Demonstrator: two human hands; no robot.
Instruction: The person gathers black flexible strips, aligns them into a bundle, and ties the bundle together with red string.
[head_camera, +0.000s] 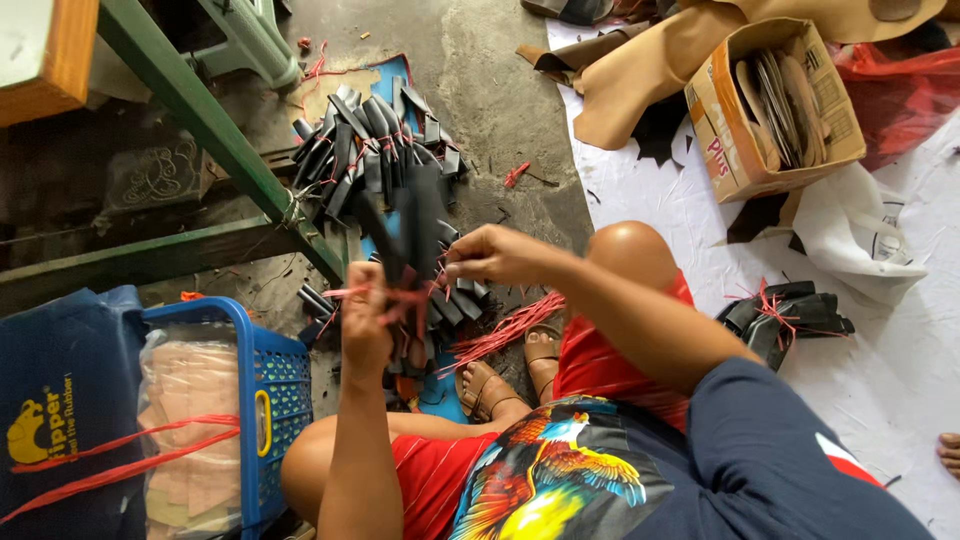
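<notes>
The left hand (367, 325) is closed in a fist around the lower end of a bunch of black strips (408, 235), which stands upright and blurred between the two hands. Red plastic string (385, 293) crosses the bunch just above that fist. The right hand (497, 254) pinches the string at the side of the bunch, fingertips pressed together. Below the hands, loose lengths of red string (505, 328) lie on the floor beside a sandalled foot (488, 388). Beyond the hands, a pile of tied black strip bundles (368, 150) rests on a blue mat. A blue plastic basket (272, 400) stands by the left knee. To the right, another tied bundle (785, 315) lies on a white sheet, near a cardboard box (745, 150) of cut pieces.
</notes>
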